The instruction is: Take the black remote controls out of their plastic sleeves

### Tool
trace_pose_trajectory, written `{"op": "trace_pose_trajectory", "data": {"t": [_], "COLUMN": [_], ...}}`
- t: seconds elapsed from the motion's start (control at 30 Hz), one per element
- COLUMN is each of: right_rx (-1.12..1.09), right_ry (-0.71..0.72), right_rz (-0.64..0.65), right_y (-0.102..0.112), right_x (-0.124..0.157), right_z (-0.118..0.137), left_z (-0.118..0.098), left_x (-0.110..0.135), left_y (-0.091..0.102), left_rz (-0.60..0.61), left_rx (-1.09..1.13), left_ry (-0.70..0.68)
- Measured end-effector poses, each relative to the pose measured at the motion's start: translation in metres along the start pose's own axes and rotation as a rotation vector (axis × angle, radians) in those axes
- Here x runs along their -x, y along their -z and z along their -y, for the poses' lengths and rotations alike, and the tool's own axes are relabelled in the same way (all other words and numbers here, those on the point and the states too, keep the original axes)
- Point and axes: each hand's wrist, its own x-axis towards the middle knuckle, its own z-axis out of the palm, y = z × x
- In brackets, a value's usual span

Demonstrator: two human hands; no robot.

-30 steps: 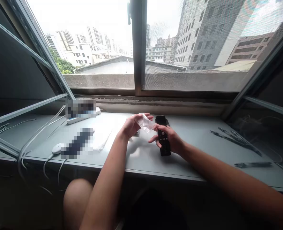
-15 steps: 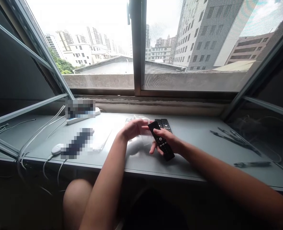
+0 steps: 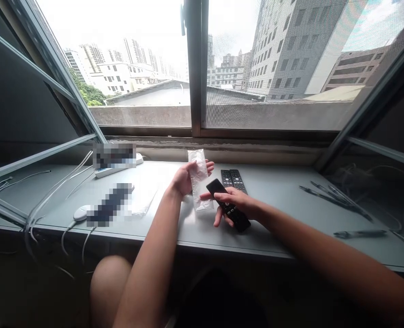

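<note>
Black remote (image 3: 216, 187): slim and dark, button face up, lying aslant with its far end just beside the bag; held low over the ledge.
Clear bag (image 3: 202, 195): narrow, see-through and crinkled, standing nearly upright, lower end close to the ledge (whether touching, cannot tell).
Right hand (image 3: 237, 206): curled loosely over the middle of the black remote, thumb along the near side, fingers draped across the top.
Left hand (image 3: 184, 180): closed on the upper part of the clear bag, thumb in front, fingers behind.
Two more remotes (image 3: 233, 178): black, side by side, flat on the ledge just beyond the right hand.
Ledge (image 3: 283, 214): grey, running under the window (image 3: 195, 68).
Flat bags (image 3: 143, 198): clear, lying left of the left arm.
Mouse (image 3: 81, 212): white, near the front edge, cables (image 3: 51, 193) beside it.
</note>
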Motion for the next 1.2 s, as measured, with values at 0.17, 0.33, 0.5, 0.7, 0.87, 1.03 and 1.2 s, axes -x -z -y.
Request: {"op": "trace_pose_trajectory", "data": {"t": [0.17, 0.33, 0.5, 0.7, 0.87, 1.03, 1.2], "right_rx": [0.009, 0.057, 0.122, 0.115, 0.163, 0.202, 0.190], "right_ry": [-0.005, -0.050, -0.112, -0.209, -0.274, -0.296, -0.302], "right_rz": [0.061, 0.141, 0.290, 0.343, 0.371, 0.420, 0.424], "right_y": [-0.002, -0.006, -0.008, -0.008, -0.005, -0.006, -0.006], "right_x": [0.001, 0.004, 0.007, 0.009, 0.009, 0.010, 0.010], "right_z": [0.003, 0.007, 0.011, 0.011, 0.012, 0.017, 0.016], "left_z": [-0.001, 0.000, 0.002, 0.001, -0.002, -0.002, 0.000], "left_x": [0.001, 0.002, 0.001, -0.001, -0.001, 0.002, 0.000], "left_y": [-0.004, -0.007, -0.002, 0.006, 0.009, 0.009, 0.011], "left_rz": [-0.021, 0.064, 0.096, 0.055, 0.030, 0.070, 0.039], "left_rx": [0.030, 0.029, -0.014, -0.059, -0.025, -0.085, -0.165], "left_ry": [-0.061, -0.044, -0.049, -0.082, -0.094, -0.040, -0.010]}}
